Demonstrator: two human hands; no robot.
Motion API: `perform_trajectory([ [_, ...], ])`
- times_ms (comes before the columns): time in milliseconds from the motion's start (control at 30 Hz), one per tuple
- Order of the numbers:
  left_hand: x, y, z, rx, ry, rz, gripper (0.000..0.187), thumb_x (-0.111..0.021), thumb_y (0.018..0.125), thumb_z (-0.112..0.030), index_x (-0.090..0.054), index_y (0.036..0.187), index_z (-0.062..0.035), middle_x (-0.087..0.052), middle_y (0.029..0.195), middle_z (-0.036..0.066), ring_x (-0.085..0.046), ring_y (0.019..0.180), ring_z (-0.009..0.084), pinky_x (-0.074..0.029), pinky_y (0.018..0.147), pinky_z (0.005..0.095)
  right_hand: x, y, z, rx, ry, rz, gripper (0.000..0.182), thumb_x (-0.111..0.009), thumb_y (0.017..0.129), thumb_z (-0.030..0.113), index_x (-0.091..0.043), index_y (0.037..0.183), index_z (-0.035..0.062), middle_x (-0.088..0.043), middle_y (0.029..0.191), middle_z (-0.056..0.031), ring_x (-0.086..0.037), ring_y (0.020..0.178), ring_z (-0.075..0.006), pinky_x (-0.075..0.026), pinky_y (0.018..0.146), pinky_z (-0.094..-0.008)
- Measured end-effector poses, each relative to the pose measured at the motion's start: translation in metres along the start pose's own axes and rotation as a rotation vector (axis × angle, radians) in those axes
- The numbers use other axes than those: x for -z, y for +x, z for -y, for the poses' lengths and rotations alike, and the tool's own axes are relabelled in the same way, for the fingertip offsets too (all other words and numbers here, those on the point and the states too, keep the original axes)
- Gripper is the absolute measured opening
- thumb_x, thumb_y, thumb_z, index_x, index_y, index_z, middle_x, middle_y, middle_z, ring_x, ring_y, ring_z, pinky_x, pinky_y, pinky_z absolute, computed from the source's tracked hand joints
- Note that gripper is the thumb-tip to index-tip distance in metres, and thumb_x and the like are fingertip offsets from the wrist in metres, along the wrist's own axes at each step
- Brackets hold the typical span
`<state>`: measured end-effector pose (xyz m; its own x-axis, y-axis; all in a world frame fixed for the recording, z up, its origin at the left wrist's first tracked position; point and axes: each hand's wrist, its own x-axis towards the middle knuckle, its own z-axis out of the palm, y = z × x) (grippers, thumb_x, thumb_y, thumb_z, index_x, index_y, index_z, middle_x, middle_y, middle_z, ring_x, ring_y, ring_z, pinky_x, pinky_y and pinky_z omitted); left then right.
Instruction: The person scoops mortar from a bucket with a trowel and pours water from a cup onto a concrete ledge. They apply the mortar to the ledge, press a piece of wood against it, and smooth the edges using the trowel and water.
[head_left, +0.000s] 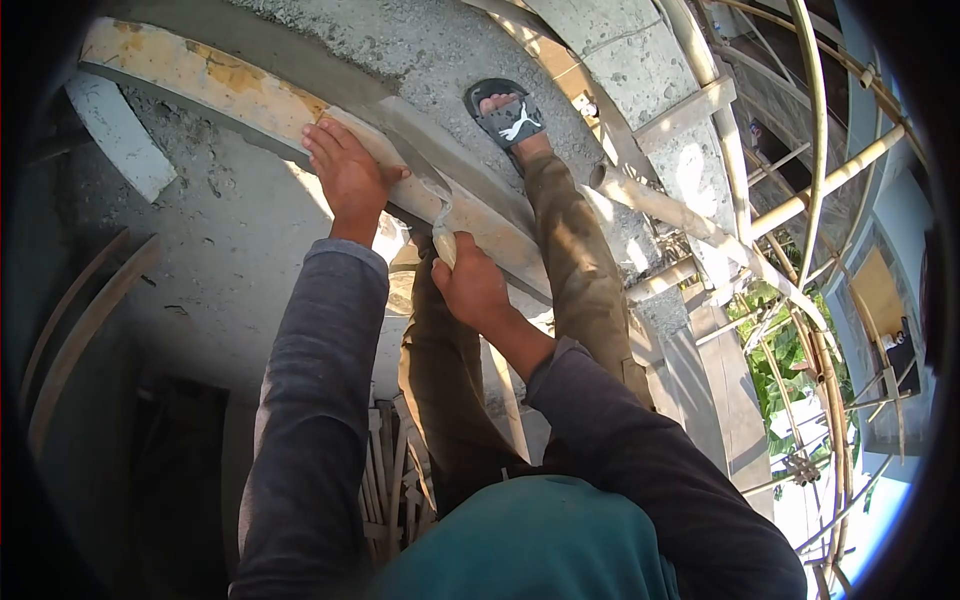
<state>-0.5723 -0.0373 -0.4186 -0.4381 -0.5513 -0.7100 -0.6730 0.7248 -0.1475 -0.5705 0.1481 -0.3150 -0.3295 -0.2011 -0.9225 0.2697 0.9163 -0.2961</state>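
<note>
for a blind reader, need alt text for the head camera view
The left hand rests, fingers spread, on a long board, and the right hand holds a trowel by its handle, its blade over the board. Beyond it, a foot in a sandal stands on rough concrete; bamboo poles cross at picture right.

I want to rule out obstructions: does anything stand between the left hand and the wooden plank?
Nothing visible does: the left hand lies directly on the wooden plank. The trowel in the right hand is off to its right.
</note>
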Motion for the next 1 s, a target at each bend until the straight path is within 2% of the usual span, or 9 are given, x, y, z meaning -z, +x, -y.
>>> perform_trajectory([
  [200, 0.005, -0.002, -0.001, 0.0, -0.033, 0.008, 0.142, -0.087, 0.06, -0.06, -0.004, 0.15, 0.0133, -0.01, 0.156, 0.037, -0.01, 0.149, 0.0452, -0.015, 0.122, 0.0458, 0.01, 0.003, -0.003, -0.054, -0.033, 0.095, 0.042, -0.061, 0.09, 0.028, -0.047, 0.113, -0.0033, -0.066, 0.092, -0.0324, -0.065, 0.089, -0.0502, -0.051, 0.081, -0.0552],
  [267, 0.002, -0.002, -0.001, -0.005, -0.028, -0.003, 0.143, -0.087, 0.06, -0.06, -0.004, 0.15, 0.0133, -0.009, 0.156, 0.037, -0.01, 0.149, 0.0453, -0.015, 0.122, 0.0461, 0.017, 0.003, 0.002, -0.122, -0.05, 0.178, 0.041, -0.058, 0.089, 0.029, -0.046, 0.115, -0.0016, -0.066, 0.102, -0.0299, -0.065, 0.097, -0.0466, -0.051, 0.086, -0.0538],
  [400, 0.005, -0.001, -0.003, 0.008, -0.018, 0.016, 0.143, -0.086, 0.06, -0.061, -0.004, 0.15, 0.0134, -0.008, 0.156, 0.038, -0.01, 0.149, 0.0459, -0.016, 0.121, 0.0472, 0.013, 0.004, -0.016, -0.098, -0.064, 0.17, 0.042, -0.058, 0.09, 0.03, -0.045, 0.115, -0.0018, -0.066, 0.101, -0.0307, -0.065, 0.096, -0.0473, -0.052, 0.085, -0.0536],
  [467, 0.005, 0.001, -0.003, 0.01, -0.022, 0.013, 0.143, -0.087, 0.06, -0.06, -0.004, 0.15, 0.0133, -0.008, 0.156, 0.038, -0.01, 0.149, 0.0462, -0.016, 0.121, 0.0476, 0.01, 0.005, -0.035, -0.074, -0.039, 0.096, 0.044, -0.061, 0.09, 0.03, -0.047, 0.115, -0.0039, -0.066, 0.094, -0.0331, -0.064, 0.091, -0.0506, -0.051, 0.081, -0.0556],
  [633, 0.001, -0.001, -0.001, -0.001, -0.044, 0.0, 0.143, -0.087, 0.06, -0.059, -0.004, 0.15, 0.0141, -0.008, 0.155, 0.039, -0.01, 0.148, 0.0473, -0.016, 0.121, 0.0483, 0.026, 0.007, 0.003, -0.072, -0.064, 0.139, 0.047, -0.061, 0.09, 0.031, -0.047, 0.119, -0.0032, -0.066, 0.094, -0.0331, -0.064, 0.091, -0.0506, -0.051, 0.081, -0.0557],
  [700, 0.0, 0.0, -0.001, -0.009, -0.026, -0.012, 0.142, -0.087, 0.06, -0.058, -0.004, 0.149, 0.0149, -0.008, 0.155, 0.039, -0.01, 0.148, 0.0476, -0.016, 0.121, 0.0484, 0.024, 0.009, 0.02, -0.069, -0.062, 0.167, 0.041, -0.06, 0.089, 0.027, -0.047, 0.116, -0.0011, -0.066, 0.102, -0.0307, -0.065, 0.096, -0.0472, -0.051, 0.086, -0.0538],
  [933, -0.001, -0.002, 0.001, -0.049, -0.068, -0.041, 0.142, -0.087, 0.06, -0.058, -0.004, 0.149, 0.0159, -0.008, 0.155, 0.04, -0.01, 0.148, 0.0481, -0.016, 0.121, 0.0489, 0.011, 0.005, -0.016, -0.102, -0.029, 0.127, 0.04, -0.059, 0.089, 0.026, -0.046, 0.115, -0.0012, -0.066, 0.102, -0.0304, -0.065, 0.097, -0.0472, -0.051, 0.087, -0.0538],
  [1000, 0.001, 0.0, -0.002, -0.01, -0.037, -0.007, 0.142, -0.087, 0.06, -0.058, -0.004, 0.149, 0.0159, -0.008, 0.155, 0.04, -0.01, 0.148, 0.0485, -0.016, 0.121, 0.0495, 0.012, 0.007, -0.014, -0.063, -0.053, 0.082, 0.043, -0.061, 0.09, 0.029, -0.047, 0.114, -0.0035, -0.066, 0.092, -0.0321, -0.065, 0.089, -0.0499, -0.052, 0.08, -0.0548],
])
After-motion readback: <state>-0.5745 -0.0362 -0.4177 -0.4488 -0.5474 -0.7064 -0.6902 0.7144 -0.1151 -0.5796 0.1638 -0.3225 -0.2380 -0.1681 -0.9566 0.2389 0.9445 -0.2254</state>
